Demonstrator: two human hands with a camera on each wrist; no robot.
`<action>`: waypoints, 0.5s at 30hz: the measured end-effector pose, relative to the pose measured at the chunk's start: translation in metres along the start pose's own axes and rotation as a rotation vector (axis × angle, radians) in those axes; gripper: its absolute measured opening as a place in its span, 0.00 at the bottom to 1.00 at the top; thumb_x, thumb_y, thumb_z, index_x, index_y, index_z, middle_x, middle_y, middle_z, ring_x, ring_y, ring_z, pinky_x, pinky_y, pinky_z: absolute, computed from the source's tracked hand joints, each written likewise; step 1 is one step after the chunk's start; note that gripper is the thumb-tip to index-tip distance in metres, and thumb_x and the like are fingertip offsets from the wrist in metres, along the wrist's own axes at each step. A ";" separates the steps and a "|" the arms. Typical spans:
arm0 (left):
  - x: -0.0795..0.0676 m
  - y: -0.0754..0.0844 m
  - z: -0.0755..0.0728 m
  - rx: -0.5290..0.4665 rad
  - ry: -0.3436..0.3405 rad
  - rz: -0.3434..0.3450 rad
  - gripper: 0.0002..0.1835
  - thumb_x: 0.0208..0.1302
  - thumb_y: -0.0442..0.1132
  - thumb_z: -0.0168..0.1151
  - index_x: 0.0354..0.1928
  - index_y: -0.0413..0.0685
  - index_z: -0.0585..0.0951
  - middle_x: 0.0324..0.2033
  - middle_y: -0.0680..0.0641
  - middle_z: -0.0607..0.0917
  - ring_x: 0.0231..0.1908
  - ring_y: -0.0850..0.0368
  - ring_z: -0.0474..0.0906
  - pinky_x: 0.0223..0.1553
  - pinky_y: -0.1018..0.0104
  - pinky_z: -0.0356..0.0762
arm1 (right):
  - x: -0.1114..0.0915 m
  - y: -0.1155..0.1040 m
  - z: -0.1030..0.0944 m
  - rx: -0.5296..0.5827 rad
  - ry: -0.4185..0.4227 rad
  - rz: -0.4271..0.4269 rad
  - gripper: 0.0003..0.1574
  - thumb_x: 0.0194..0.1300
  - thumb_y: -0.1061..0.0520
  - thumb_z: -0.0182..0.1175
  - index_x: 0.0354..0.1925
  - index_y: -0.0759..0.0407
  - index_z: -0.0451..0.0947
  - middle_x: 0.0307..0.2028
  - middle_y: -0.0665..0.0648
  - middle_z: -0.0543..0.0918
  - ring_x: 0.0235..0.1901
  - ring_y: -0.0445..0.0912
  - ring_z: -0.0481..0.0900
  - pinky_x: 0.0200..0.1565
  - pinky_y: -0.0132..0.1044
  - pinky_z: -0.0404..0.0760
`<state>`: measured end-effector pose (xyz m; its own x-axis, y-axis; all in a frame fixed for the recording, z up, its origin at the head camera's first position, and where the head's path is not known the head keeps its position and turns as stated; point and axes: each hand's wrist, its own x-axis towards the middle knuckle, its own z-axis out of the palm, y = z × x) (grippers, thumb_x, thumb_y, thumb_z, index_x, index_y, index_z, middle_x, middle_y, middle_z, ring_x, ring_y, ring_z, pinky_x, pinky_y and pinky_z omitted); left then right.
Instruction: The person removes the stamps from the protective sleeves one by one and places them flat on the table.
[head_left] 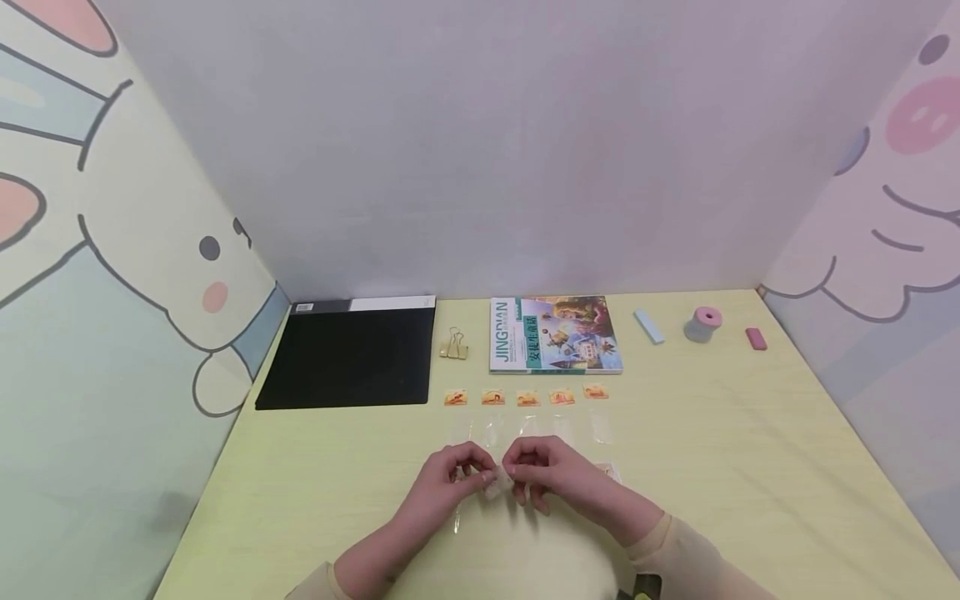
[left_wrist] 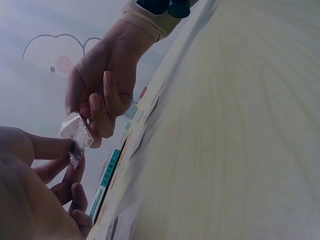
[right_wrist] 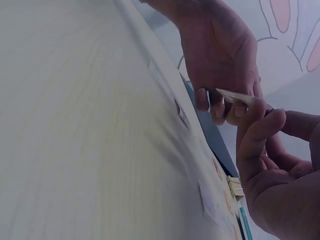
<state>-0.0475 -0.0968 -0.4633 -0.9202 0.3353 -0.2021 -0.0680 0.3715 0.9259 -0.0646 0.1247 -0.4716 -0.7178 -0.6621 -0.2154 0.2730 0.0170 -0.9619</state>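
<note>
Both hands meet above the table's front middle around a small clear plastic bag (left_wrist: 77,131) with a pale, flat insert. My left hand (head_left: 447,482) pinches one end between thumb and fingers. The opposite end is pinched by my right hand (head_left: 558,471), whose other fingers curl loosely below. In the right wrist view the bag (right_wrist: 235,96) shows nearly edge-on, partly hidden by fingers. Just beyond the hands lie several clear plastic bags (head_left: 601,427) in a row. Behind these is a row of small orange picture cards (head_left: 528,398). Partly covered by my right hand is another bagged card (head_left: 609,472).
At the back left lies a black board (head_left: 348,358), with a gold binder clip (head_left: 453,346) beside it. A colourful book (head_left: 558,335) lies at the back middle. Farther right are a light-blue stick (head_left: 648,326), a pink-topped roll (head_left: 702,325) and a pink eraser-like block (head_left: 756,338).
</note>
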 end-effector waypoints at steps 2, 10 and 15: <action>-0.001 0.000 0.001 0.024 0.016 0.009 0.04 0.58 0.48 0.64 0.35 0.62 0.81 0.31 0.56 0.81 0.38 0.57 0.70 0.38 0.65 0.66 | 0.000 0.000 -0.001 -0.042 0.030 -0.021 0.15 0.65 0.54 0.57 0.41 0.66 0.73 0.24 0.65 0.80 0.15 0.46 0.75 0.18 0.40 0.76; -0.003 0.001 0.005 0.140 0.078 0.035 0.05 0.54 0.52 0.67 0.31 0.68 0.81 0.27 0.62 0.80 0.37 0.55 0.69 0.39 0.63 0.67 | -0.001 -0.008 0.000 -0.158 0.125 -0.054 0.09 0.61 0.61 0.61 0.38 0.66 0.74 0.26 0.65 0.82 0.25 0.57 0.84 0.31 0.47 0.81; -0.005 0.002 0.005 0.185 0.112 0.026 0.04 0.54 0.53 0.67 0.30 0.68 0.81 0.27 0.63 0.79 0.37 0.57 0.69 0.39 0.64 0.66 | -0.003 -0.011 0.004 -0.208 0.152 -0.053 0.07 0.60 0.63 0.61 0.37 0.66 0.75 0.27 0.63 0.84 0.27 0.55 0.85 0.33 0.43 0.82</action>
<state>-0.0413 -0.0935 -0.4617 -0.9586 0.2522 -0.1325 0.0188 0.5202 0.8538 -0.0634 0.1235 -0.4597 -0.8196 -0.5467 -0.1717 0.1061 0.1497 -0.9830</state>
